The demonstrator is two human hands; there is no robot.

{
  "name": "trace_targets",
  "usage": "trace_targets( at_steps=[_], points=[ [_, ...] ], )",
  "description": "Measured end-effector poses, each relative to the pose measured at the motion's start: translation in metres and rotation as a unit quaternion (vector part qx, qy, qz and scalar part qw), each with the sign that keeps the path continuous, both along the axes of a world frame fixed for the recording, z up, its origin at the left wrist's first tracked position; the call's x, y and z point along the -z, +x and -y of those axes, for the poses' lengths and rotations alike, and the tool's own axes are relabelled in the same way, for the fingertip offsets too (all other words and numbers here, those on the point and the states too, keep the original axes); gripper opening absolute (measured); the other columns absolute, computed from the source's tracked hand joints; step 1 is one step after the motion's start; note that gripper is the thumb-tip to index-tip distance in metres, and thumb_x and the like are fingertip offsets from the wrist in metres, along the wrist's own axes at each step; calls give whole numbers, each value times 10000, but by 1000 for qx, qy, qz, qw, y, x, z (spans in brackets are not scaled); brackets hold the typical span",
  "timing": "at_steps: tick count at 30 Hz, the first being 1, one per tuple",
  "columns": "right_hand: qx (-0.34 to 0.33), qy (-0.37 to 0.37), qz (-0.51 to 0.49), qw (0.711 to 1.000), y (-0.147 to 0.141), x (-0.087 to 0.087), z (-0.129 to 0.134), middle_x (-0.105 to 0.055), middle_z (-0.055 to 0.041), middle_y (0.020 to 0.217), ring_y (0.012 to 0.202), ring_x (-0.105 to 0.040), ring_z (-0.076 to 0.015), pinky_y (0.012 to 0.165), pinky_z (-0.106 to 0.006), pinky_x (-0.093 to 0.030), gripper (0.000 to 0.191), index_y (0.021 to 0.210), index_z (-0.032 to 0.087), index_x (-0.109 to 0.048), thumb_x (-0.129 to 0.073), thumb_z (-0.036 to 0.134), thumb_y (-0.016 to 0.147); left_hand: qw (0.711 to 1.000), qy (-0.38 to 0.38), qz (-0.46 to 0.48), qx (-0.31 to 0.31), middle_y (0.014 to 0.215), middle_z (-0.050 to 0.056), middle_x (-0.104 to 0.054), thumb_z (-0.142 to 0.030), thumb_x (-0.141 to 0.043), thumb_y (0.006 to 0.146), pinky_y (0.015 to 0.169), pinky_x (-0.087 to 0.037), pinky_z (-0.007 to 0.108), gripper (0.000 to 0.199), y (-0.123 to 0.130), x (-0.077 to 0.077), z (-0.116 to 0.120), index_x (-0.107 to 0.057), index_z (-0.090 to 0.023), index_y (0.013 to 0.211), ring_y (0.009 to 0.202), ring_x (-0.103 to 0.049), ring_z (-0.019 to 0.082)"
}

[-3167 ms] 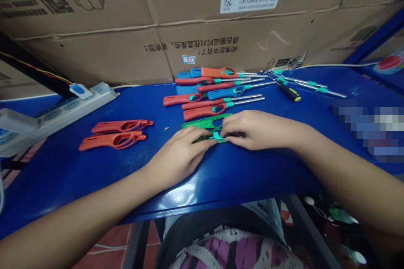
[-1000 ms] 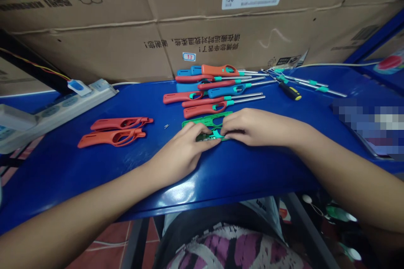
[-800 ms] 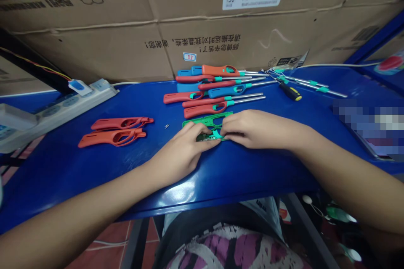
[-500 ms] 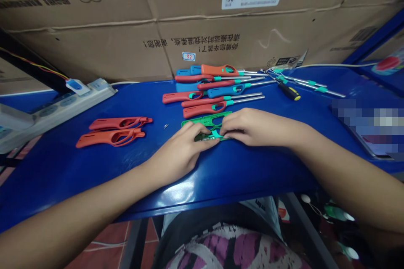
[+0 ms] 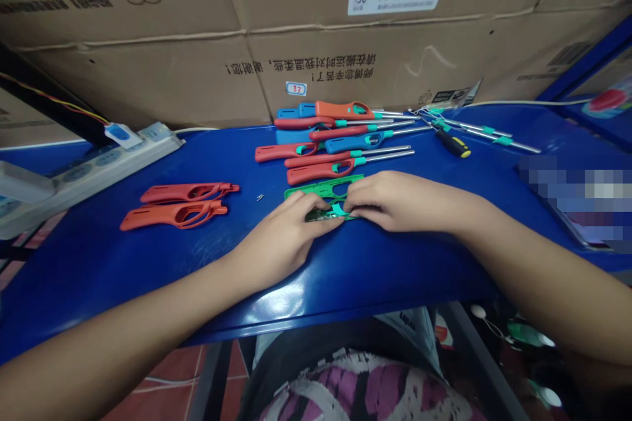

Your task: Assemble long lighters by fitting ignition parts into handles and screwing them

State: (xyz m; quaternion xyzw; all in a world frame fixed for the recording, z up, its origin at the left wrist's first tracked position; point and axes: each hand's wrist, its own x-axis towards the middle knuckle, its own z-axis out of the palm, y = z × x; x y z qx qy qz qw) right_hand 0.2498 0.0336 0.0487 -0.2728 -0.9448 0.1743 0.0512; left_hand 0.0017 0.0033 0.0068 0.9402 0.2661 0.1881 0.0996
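Note:
A green lighter casing (image 5: 323, 188) lies opened on the blue table, its inner side up. My left hand (image 5: 291, 227) is closed on its near half, thumb and fingers at the lower edge. From the other side, my right hand (image 5: 378, 200) pinches the same near half close to a turquoise trigger piece (image 5: 338, 210). Fingers cover much of the casing, and any small part between the right fingertips is hidden. Just beyond the hands lies a red lighter (image 5: 320, 172) with a metal tube.
Several red, blue and orange lighters form a pile at the back, beside a black-yellow screwdriver (image 5: 453, 143) and loose metal tubes (image 5: 494, 135). Red (image 5: 170, 193) and orange casings (image 5: 158, 218) and tiny screws (image 5: 260, 197) lie left. A power strip (image 5: 93, 168) borders the left; a cardboard box (image 5: 172, 72) stands behind.
Both hands stay at the green casing with almost the same grip. The whole view has shifted very slightly; nothing on the table has visibly moved.

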Motion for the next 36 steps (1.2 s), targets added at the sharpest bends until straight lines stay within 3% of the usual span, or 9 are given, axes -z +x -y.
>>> trace_targets(
  at_steps=[8, 36],
  points=[
    [-5, 7, -6, 1000, 0, 2, -1, -717, -48, 883, 825, -644, -175, 758, -282, -464, 179, 935, 143, -731, -565, 79, 924, 999, 25, 45, -9, 1159, 135, -675, -50, -509, 947, 918, -563, 433, 345, -2, 1, 0, -732, -148, 1192, 1053, -624, 260],
    [0, 11, 17, 1000, -1, -2, 2, -701, -57, 882, 820, -636, -179, 732, -288, -458, 169, 928, 140, -722, -558, 100, 935, 999, 25, 46, -9, 1137, 131, -712, -57, -535, 936, 883, -597, 444, 325, -1, -3, -2, -760, -171, 1141, 1026, -666, 256]
  ],
)
